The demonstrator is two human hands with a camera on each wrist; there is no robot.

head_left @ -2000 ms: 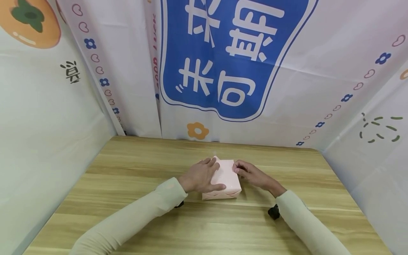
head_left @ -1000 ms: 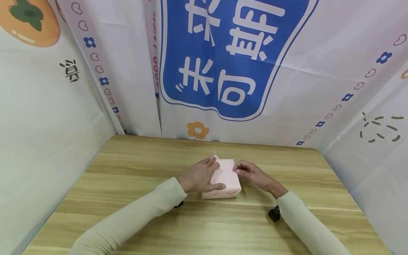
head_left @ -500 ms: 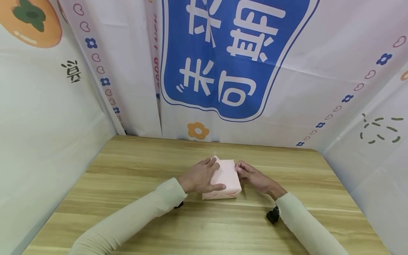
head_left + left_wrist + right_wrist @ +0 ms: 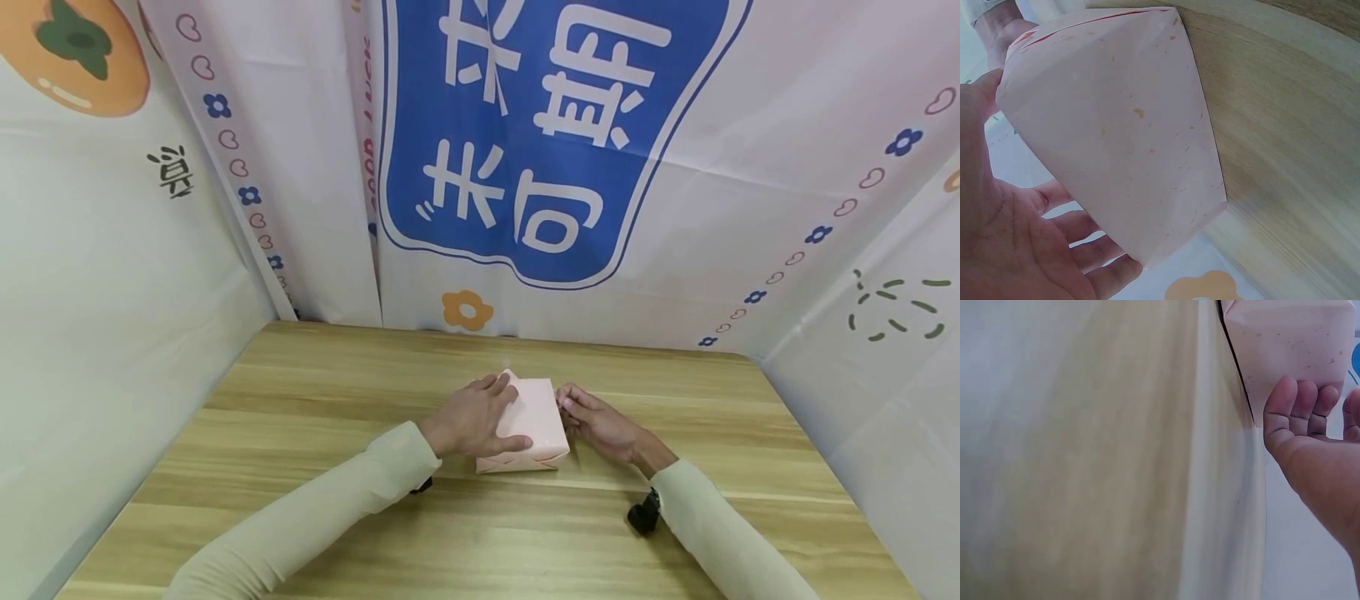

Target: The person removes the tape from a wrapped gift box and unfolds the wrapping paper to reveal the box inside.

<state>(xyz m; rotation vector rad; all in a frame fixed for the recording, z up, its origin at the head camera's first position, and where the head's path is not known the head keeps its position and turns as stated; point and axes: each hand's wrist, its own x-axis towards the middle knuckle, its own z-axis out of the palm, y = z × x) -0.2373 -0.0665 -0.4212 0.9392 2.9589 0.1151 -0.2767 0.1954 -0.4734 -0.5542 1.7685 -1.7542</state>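
Observation:
A box wrapped in pale pink paper with gold flecks [image 4: 534, 408] sits on the wooden table, its folded end facing me. Across the left part of its top lies my left hand [image 4: 472, 417], thumb and fingers spread. In the left wrist view these fingers rest along the box's edge. My right hand [image 4: 603, 425] is at the box's right side, fingers curled, thumb and forefinger close together right by the upper edge. In the right wrist view its curled fingertips [image 4: 1304, 403] overlap the pink paper; I cannot tell whether it pinches anything.
The wooden table [image 4: 337, 517] extends around the box. White printed sheets [image 4: 322, 167] stand behind it and at both sides, with a blue panel [image 4: 465, 225] at the back. A black wrist camera [image 4: 643, 513] hangs under the right sleeve.
My right hand has shifted slightly right, from over the box's upper right edge to just beside it, its thumb rising nearer the forefinger. The left hand and the box have stayed put.

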